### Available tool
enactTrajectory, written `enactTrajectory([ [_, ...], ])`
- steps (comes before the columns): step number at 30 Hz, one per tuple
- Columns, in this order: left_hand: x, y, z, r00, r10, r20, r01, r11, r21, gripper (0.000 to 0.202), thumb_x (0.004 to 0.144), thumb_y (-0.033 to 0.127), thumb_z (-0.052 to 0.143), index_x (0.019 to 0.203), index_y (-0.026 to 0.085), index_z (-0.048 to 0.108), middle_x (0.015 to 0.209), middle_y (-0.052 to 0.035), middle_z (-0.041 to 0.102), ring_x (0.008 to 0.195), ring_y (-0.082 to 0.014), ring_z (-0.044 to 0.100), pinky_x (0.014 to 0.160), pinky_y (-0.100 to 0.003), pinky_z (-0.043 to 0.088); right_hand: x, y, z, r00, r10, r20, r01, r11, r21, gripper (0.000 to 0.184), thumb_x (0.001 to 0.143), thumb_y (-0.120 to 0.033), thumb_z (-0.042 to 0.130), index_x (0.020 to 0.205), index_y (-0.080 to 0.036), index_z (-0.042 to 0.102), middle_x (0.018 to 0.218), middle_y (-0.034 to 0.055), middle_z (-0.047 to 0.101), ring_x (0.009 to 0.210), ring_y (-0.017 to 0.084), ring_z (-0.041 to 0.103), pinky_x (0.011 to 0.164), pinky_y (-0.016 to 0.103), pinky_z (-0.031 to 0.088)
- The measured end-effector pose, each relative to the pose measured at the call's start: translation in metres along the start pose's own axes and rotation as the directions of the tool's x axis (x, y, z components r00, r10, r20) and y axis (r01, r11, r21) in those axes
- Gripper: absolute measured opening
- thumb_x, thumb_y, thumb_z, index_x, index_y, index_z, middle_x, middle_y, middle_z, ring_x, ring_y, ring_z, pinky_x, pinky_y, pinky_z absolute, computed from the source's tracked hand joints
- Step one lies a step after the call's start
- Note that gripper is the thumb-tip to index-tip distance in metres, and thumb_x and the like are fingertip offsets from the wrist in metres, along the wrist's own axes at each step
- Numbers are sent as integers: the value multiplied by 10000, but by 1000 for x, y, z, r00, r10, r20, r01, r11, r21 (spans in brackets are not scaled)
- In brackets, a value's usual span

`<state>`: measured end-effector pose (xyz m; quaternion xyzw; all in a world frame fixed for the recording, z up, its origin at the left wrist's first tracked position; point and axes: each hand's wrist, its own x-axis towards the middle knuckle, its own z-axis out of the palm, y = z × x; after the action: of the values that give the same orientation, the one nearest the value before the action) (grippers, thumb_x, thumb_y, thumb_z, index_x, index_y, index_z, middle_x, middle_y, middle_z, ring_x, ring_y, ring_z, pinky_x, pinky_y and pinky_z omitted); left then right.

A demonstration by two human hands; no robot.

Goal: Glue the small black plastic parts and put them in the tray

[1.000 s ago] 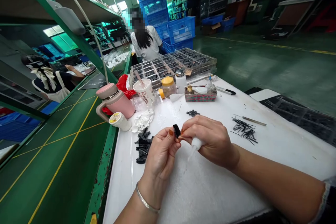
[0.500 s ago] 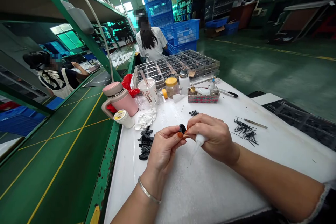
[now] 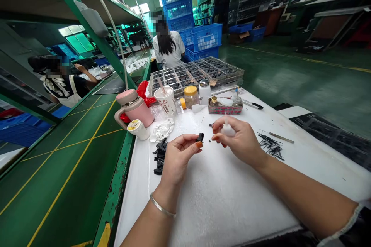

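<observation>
My left hand [image 3: 179, 158] pinches a small black plastic part [image 3: 200, 137] between thumb and fingertips, above the white table [image 3: 203, 200]. My right hand [image 3: 242, 141] is apart from it, a short gap to the right, and holds a small white squeeze bottle [image 3: 228, 130] with its thin nozzle pointing up. A heap of black plastic parts [image 3: 160, 156] lies just left of my left hand. Several thin black pins [image 3: 271, 146] lie scattered to the right of my right hand.
At the table's far end stand a pink mug [image 3: 135, 111], a paper cup [image 3: 165, 100], a yellow-lidded jar [image 3: 191, 97] and a clear tray of black parts [image 3: 197, 75]. A crumpled white glove [image 3: 162, 130] lies nearby. A green table edge [image 3: 116, 193] runs along the left.
My right hand has drawn away from my left to the right and up, and the bottle's nozzle has swung from pointing down to pointing up. The black part stays in my left hand.
</observation>
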<state>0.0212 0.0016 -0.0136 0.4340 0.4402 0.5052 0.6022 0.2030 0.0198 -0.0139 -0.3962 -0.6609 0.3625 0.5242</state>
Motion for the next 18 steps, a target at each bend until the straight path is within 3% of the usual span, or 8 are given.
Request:
enactTrajectory([
  [3, 1, -1, -2, 1000, 25, 0, -25, 1000, 3, 245, 644, 236, 789, 861, 155, 710, 783, -48, 709, 740, -138, 649, 708, -234, 522, 1, 0, -5, 996, 91, -5, -89, 978, 187, 338, 855, -488, 549, 1035, -211, 479, 810, 10, 568, 542, 115, 572, 380, 201, 393],
  [5, 2, -1, -4, 999, 33, 0, -33, 999, -10, 239, 647, 227, 788, 861, 158, 708, 797, -47, 713, 755, -138, 657, 714, -225, 522, 3, -2, -11, 996, 88, -28, -82, 980, 180, 376, 900, -511, 452, 1135, -218, 453, 857, 32, 584, 597, 132, 600, 404, 211, 416],
  [8, 4, 0, -7, 1000, 5, 15, -5, 1000, -23, 224, 659, 230, 782, 853, 152, 703, 837, -55, 715, 781, -153, 673, 697, -218, 528, 8, -3, -23, 993, 97, -63, -99, 994, -37, 359, 898, -503, 464, 1072, -196, 530, 835, 39, 614, 625, 137, 596, 532, 254, 470],
  [10, 4, 1, -9, 999, -21, 28, 22, 999, -31, 222, 668, 240, 776, 855, 149, 698, 872, -65, 718, 784, -165, 683, 676, -218, 533, 13, -1, -31, 991, 120, -60, -131, 956, -263, 316, 850, -487, 555, 904, -177, 585, 746, 27, 622, 617, 141, 582, 604, 280, 469],
  [12, 5, 2, -9, 999, -38, 30, 40, 998, -40, 229, 668, 244, 777, 862, 150, 697, 881, -70, 720, 774, -169, 688, 661, -216, 534, 17, 4, -36, 984, 169, -56, -178, 909, -378, 316, 809, -483, 609, 800, -169, 577, 667, 16, 612, 595, 145, 574, 610, 286, 458],
  [15, 5, 2, -10, 998, -53, 24, 54, 998, -42, 241, 658, 235, 784, 871, 151, 708, 873, -69, 720, 796, -175, 690, 662, -206, 534, 19, 10, -38, 960, 280, -18, -277, 935, -223, 379, 829, -529, 555, 976, -181, 538, 721, 23, 621, 560, 145, 587, 498, 258, 441],
  [18, 6, 1, -9, 998, -56, 39, 58, 998, -35, 236, 656, 222, 783, 870, 145, 720, 875, -72, 716, 830, -177, 686, 682, -197, 532, 17, 10, -36, 956, 292, 38, -284, 949, -136, 438, 887, -534, 454, 1187, -216, 465, 825, 37, 620, 545, 124, 581, 457, 240, 438],
])
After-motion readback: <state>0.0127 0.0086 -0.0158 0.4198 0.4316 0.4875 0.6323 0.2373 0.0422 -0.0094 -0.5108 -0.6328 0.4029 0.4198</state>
